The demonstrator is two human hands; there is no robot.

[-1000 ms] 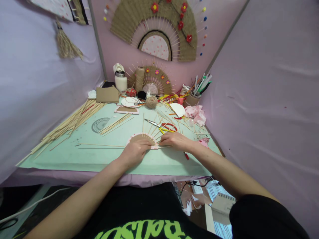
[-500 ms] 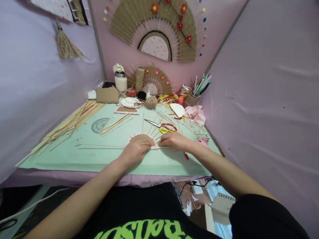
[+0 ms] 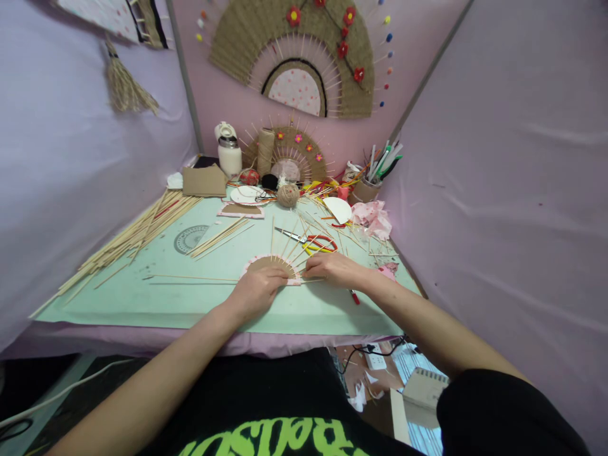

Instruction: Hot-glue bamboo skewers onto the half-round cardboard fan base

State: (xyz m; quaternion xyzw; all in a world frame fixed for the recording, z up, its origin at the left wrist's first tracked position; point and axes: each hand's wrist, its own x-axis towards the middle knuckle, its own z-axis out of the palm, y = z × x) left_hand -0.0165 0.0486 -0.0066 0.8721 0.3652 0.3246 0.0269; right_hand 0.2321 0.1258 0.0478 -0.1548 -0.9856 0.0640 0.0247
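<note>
A small cardboard half-circle with a pink-and-white fabric rim (image 3: 259,261) lies on the green tabletop, with several thin bamboo sticks (image 3: 273,237) fanning out from its curved edge. My left hand (image 3: 259,288) holds it down, fingers over the cardboard and thumb near its straight edge. At the right end of the half-circle, my right hand (image 3: 327,269) is closed in a pinch on a bamboo stick; its fingertips partly hide the stick. Scissors with red and yellow handles (image 3: 319,243) lie just beyond my right hand. Long sticks (image 3: 190,279) point left from under my left hand.
A pile of bamboo sticks (image 3: 128,240) covers the table's left side. A protractor (image 3: 190,239) lies nearby. At the back stand a white bottle (image 3: 230,155), twine ball (image 3: 287,196) and tool holder (image 3: 365,190). A red pen (image 3: 354,297) lies below my right forearm.
</note>
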